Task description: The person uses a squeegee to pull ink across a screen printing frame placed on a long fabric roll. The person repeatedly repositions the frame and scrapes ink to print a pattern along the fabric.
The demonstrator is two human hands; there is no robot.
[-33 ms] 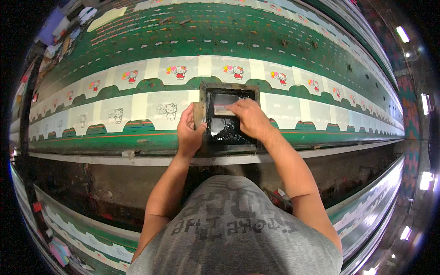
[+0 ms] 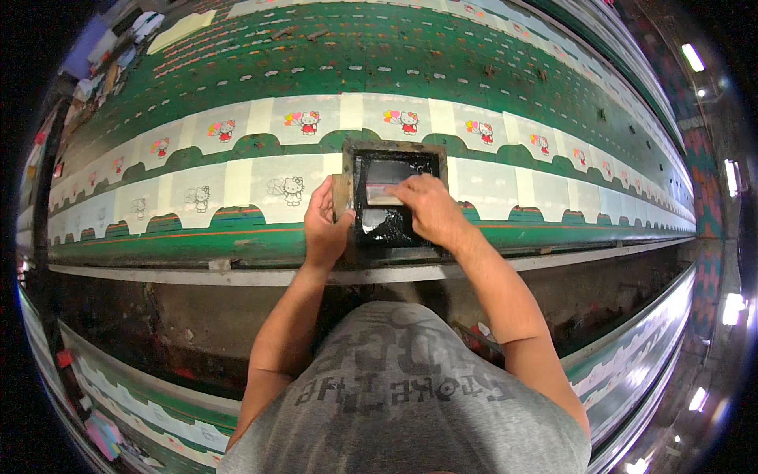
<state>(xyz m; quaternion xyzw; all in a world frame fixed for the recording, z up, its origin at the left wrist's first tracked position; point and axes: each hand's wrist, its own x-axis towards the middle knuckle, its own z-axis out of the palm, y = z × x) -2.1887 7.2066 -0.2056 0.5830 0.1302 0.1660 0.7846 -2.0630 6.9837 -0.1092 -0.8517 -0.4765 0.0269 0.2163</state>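
A screen-printing frame [image 2: 395, 147] lies flat on the green table, with wet black ink [image 2: 387, 227] spread inside it. My left hand [image 2: 325, 229] is closed around the wooden strip [image 2: 340, 194] at the frame's left side. Inside the frame, my right hand [image 2: 430, 212] pinches a flat, pale squeegee [image 2: 381, 195] over the dark mesh. To the left of the frame lies a white piece [image 2: 272, 207] printed with a black outline of a cartoon cat and balloons. The frame hides whatever lies under it.
Behind runs a row of white pieces with coloured cartoon prints [image 2: 309, 122]. Unprinted white pieces [image 2: 485, 186] continue to the right. A pale rail [image 2: 174, 276] edges the green table [image 2: 260, 243] in front of me. Another table [image 2: 150, 379] stands lower left.
My right hand and the squeegee have shifted slightly toward me inside the frame. My left hand keeps its hold on the frame's side.
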